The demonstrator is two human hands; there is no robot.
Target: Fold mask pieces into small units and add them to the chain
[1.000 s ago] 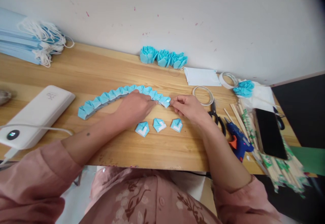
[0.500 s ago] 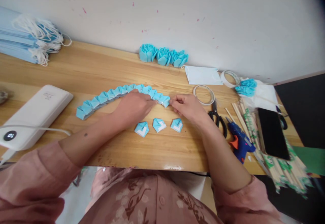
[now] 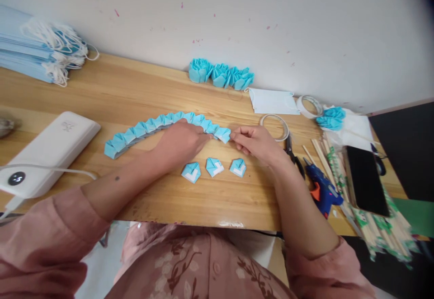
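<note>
A long curved chain of folded light-blue paper pieces [image 3: 145, 128] lies on the wooden table [image 3: 111, 91]. My left hand [image 3: 181, 140] rests on the chain near its right end, fingers curled down on it. My right hand [image 3: 256, 142] pinches the last piece at the chain's right tip [image 3: 224, 133]. Three loose folded blue-and-white pieces [image 3: 213, 167] lie in a row just in front of both hands.
Folded blue rosettes [image 3: 220, 74] sit against the wall. A face mask [image 3: 274, 102], tape rolls [image 3: 275, 126], scissors [image 3: 292, 154], a blue glue gun [image 3: 320, 189], wooden sticks [image 3: 339, 172] and a phone [image 3: 366, 179] lie at right. A white device [image 3: 50, 151] and stacked masks [image 3: 37, 53] at left.
Both hands stay on the chain's right end; my right hand has nudged slightly right with the tip. The view shifted a little.
</note>
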